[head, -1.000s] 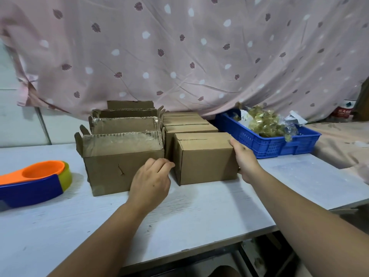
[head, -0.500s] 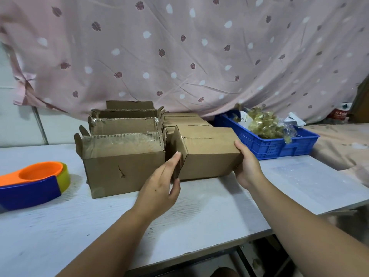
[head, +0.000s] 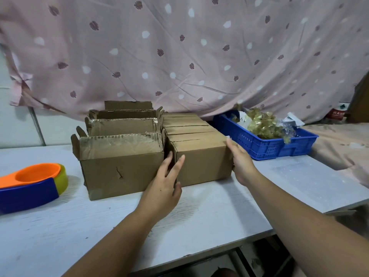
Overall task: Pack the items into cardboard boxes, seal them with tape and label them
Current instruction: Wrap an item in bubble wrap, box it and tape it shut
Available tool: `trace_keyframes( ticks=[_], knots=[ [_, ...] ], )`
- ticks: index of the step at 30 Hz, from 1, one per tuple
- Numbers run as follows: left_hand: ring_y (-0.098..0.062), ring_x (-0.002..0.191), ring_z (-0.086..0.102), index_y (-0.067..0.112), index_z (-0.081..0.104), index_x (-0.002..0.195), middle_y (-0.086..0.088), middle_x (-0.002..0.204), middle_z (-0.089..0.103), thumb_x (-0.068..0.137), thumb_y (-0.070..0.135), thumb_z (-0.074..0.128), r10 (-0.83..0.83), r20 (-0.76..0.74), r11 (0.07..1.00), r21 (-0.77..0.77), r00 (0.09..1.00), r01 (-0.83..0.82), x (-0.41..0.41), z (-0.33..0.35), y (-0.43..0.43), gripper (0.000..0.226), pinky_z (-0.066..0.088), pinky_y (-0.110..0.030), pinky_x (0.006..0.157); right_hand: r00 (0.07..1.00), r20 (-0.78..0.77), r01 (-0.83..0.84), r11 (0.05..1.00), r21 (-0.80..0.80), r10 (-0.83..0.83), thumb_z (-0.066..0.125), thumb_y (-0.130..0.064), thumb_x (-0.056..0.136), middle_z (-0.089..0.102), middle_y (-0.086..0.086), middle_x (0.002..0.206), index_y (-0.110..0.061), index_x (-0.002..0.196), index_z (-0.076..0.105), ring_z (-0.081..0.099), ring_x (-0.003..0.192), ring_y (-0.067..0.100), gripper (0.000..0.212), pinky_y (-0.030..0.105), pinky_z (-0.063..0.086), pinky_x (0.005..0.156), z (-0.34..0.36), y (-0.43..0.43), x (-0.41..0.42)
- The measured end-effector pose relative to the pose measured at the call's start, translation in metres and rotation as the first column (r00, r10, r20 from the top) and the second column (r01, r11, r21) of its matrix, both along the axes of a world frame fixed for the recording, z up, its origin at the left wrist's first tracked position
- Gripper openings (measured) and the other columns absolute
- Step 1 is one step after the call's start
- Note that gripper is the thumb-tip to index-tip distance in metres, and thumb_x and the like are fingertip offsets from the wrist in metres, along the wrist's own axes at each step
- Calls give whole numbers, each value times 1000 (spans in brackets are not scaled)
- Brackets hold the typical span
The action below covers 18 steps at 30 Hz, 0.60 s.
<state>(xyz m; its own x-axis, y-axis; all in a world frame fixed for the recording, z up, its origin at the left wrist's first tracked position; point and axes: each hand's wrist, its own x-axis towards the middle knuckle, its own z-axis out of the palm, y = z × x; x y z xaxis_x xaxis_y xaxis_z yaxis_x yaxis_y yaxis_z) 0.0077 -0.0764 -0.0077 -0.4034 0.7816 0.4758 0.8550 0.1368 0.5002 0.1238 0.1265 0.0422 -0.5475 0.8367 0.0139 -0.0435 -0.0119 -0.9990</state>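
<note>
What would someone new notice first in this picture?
The left hand and right hand rest on the sides of a closed box at centre, with open boxes to its left. A blue crate of gold-wrapped items sits at right; an orange-and-blue tape dispenser lies far left.

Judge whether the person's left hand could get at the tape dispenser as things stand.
Probably yes. The left hand lies open against the front closed box, gripping nothing, and only bare table separates it from the tape dispenser to its left; the open box sits behind that path.
</note>
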Motion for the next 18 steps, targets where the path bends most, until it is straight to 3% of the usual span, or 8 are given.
trace_keyframes(
  ticks=[2, 6, 9, 11, 14, 16, 18],
  knots=[
    [-12, 126, 41, 30, 25, 149, 9, 158, -4, 94, 13, 45, 48, -85, 999, 6, 995, -47, -1, -1, 3, 61, 51, -32, 84, 1000, 10, -8, 1000, 6, 8, 47, -55, 92, 50, -11, 133, -28, 132, 51, 41, 126, 10, 48, 36, 26, 114, -4, -1, -3],
    [-12, 92, 49, 15, 50, 136, 11, 146, 7, 89, 7, 50, 160, -134, 987, 33, 978, -157, 0, -4, 8, 47, 55, -36, 64, 999, 44, 30, 999, 43, -32, 46, -64, 88, 46, -11, 140, -30, 138, 47, 35, 133, 12, 60, 41, 25, 115, -12, 0, -7],
    [-16, 84, 50, 7, 64, 119, -1, 140, 23, 75, -2, 62, 153, -217, 983, 132, 964, -127, 3, -2, 9, 44, 54, -35, 50, 997, 21, 71, 995, 69, -73, 46, -62, 88, 51, -9, 131, -26, 136, 49, 39, 128, 13, 60, 34, 30, 108, -20, 1, -6],
    [-19, 90, 47, 6, 68, 112, -9, 136, 33, 72, -1, 60, 158, -340, 978, 184, 927, -100, 4, -1, 10, 42, 54, -33, 53, 985, -24, 171, 979, 111, -170, 43, -56, 93, 57, -10, 114, -22, 124, 59, 47, 116, 12, 49, 28, 35, 97, -22, 1, -3],
    [-20, 101, 51, 9, 68, 114, -6, 135, 41, 79, 9, 41, 48, -439, 985, 168, 897, 30, 10, -4, 13, 44, 57, -36, 61, 912, -107, 408, 904, 129, -397, 44, -51, 95, 67, -7, 99, -26, 90, 67, 60, 104, 16, 34, 35, 44, 95, -20, 11, 2],
    [-14, 111, 53, 20, 58, 128, 1, 141, 40, 85, 11, 41, -125, -362, 984, 73, 924, 162, 20, -2, 21, 47, 57, -35, 73, 884, -94, 468, 868, 165, -459, 51, -38, 95, 67, -7, 90, -32, 78, 60, 63, 96, 19, 21, 41, 49, 95, -18, 26, 5],
    [-3, 118, 44, 38, 35, 142, 10, 142, 36, 92, 14, 46, -282, -171, 959, -36, 944, 280, 31, 2, 34, 57, 47, -25, 92, 891, -25, 449, 871, 202, -454, 54, -24, 93, 67, -4, 88, -31, 80, 59, 65, 90, 21, 16, 43, 51, 92, -21, 41, 8]
  ],
)
